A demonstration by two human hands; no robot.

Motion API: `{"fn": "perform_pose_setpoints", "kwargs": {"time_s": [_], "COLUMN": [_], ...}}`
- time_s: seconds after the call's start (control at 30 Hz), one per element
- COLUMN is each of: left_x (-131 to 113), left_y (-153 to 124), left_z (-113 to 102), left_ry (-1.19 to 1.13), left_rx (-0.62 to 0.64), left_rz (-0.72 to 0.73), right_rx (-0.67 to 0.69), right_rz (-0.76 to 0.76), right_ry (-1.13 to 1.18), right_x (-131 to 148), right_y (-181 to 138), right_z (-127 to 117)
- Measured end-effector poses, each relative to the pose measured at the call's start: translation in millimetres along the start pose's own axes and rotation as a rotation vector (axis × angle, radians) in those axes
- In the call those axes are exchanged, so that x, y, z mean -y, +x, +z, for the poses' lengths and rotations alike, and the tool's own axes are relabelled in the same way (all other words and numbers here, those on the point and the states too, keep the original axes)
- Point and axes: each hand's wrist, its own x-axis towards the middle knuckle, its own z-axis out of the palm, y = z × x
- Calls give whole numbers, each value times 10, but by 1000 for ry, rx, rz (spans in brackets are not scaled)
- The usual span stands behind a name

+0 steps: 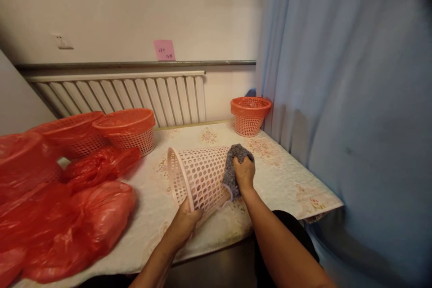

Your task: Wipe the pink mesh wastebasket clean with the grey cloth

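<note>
A pale pink perforated plastic basket (pixel 199 176) lies on its side over the table, its open rim facing left. My left hand (pixel 186 222) grips the lower part of its rim from below. My right hand (pixel 243 174) is closed on a grey cloth (pixel 232 167) and presses it against the basket's bottom end. Both forearms reach in from the lower edge of the view.
The table (pixel 280 180) has a cream floral cover. Red plastic bags (pixel 84 209) lie heaped at the left. Baskets lined with red bags (pixel 125 129) stand behind them. A small orange basket (pixel 250 115) sits at the back right, beside a blue curtain (pixel 344 99). A radiator (pixel 128 94) runs along the wall.
</note>
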Motion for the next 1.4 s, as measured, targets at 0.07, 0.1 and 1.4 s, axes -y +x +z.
{"fn": "perform_pose_setpoints", "kwargs": {"time_s": [0.07,0.1,1.4], "left_x": [-37,-50,-29], "left_y": [27,38,14], "left_z": [-9,-12,-75], "left_ry": [-19,-24,-22], "left_rx": [29,39,0], "left_rz": [6,10,-23], "right_rx": [6,8,-13], "right_rz": [-85,-170,40], "right_ry": [35,79,48], "right_x": [107,170,-23], "right_y": [-197,-323,52], "right_z": [16,19,17]}}
